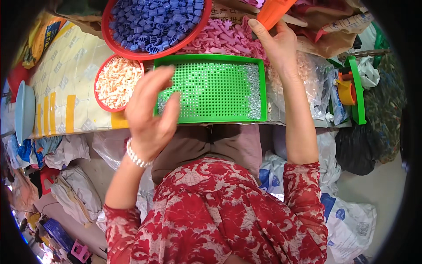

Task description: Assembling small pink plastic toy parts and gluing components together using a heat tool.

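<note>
A green tray (189, 119) with a grid of small holes lies in front of me at the table's near edge. Small silvery pieces (253, 90) are heaped at its right end, with a few more at the left. Over the tray's left end hovers my left hand (151, 108), slightly blurred, fingers apart and nothing in it. My right hand (277, 46) reaches to the far side and grips a tapered orange plastic piece (273, 13) between thumb and fingers. The frame's upper edge cuts that piece off, so its kind is unclear. Under it lies a pile of pink plastic parts (224, 38).
A large red basket (145, 56) of blue plastic parts stands at the back. Left of the tray sits a smaller red basket (97, 83) of peach-coloured parts. A clear plastic bag (314, 88) and a green frame with a yellow tape roll (347, 92) are at the right.
</note>
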Demonstrator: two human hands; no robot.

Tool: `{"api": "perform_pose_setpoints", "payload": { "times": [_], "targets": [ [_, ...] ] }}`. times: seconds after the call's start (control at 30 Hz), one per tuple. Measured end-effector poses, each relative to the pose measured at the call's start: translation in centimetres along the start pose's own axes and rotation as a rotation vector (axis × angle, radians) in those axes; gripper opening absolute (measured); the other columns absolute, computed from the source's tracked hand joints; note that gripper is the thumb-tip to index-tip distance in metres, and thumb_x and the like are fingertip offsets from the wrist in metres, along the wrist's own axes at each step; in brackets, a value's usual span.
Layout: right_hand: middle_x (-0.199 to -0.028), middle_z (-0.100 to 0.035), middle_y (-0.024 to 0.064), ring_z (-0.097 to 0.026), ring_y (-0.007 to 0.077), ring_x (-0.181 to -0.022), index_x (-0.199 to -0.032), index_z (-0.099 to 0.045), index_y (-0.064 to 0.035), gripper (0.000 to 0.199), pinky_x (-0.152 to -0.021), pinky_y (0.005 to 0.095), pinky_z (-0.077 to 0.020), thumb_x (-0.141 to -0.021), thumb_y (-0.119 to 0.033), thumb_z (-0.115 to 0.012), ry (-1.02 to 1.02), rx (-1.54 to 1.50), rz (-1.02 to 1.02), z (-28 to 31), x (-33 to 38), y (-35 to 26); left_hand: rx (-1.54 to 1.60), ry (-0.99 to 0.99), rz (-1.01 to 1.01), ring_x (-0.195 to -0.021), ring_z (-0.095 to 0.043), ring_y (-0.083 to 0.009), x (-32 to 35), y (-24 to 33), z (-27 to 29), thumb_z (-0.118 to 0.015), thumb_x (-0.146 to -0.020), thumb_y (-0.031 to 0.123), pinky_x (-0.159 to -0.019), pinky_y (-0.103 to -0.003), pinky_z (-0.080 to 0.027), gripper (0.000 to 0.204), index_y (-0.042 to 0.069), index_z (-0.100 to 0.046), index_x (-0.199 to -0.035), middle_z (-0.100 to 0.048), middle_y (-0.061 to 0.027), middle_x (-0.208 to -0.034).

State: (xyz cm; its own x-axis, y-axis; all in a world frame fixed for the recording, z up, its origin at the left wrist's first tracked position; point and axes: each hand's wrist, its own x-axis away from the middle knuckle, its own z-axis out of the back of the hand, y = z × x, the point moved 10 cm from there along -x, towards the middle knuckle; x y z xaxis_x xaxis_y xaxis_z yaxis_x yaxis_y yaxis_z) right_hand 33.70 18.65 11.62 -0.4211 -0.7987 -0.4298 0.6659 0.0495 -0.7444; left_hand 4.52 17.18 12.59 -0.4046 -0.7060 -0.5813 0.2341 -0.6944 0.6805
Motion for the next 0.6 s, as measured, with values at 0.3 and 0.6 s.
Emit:
{"api": "perform_pose_setpoints", "payload": {
  "times": [0.3,0.6],
  "targets": [
    [-0.097,-0.066,0.0129,-0.064,0.0217,-0.088,-0.107,-0.060,0.0003,0.025,-0.075,0.0327,-0.0507,-0.082,-0.007,-0.060,-0.132,0.210,0.147,0.9,5.7,-2.0,0.150,-0.025,-0.185,-0.101,-0.057,-0.0326,-10.5,3.8,-8.1,-0.068,-0.078,0.020,-0.086,-0.038,-0.046,0.058,-0.005,-0.044,-0.125,-0.055,-0.0230,-0.110],
    [-0.092,-0.060,0.0141,-0.058,0.0322,-0.090,-0.102,-0.059,0.0016,0.027,-0.080,0.0393,-0.0468,-0.078,-0.007,-0.050,-0.668,0.562,0.477,-7.3,10.0,-3.0,0.102,-0.075,0.018,-0.095,-0.059,-0.0297,-9.7,2.0,-8.3,-0.067,-0.076,0.012,-0.082,-0.034,-0.048,0.053,-0.006,-0.046,-0.122,-0.057,-0.0192,-0.107]
  ]
}}
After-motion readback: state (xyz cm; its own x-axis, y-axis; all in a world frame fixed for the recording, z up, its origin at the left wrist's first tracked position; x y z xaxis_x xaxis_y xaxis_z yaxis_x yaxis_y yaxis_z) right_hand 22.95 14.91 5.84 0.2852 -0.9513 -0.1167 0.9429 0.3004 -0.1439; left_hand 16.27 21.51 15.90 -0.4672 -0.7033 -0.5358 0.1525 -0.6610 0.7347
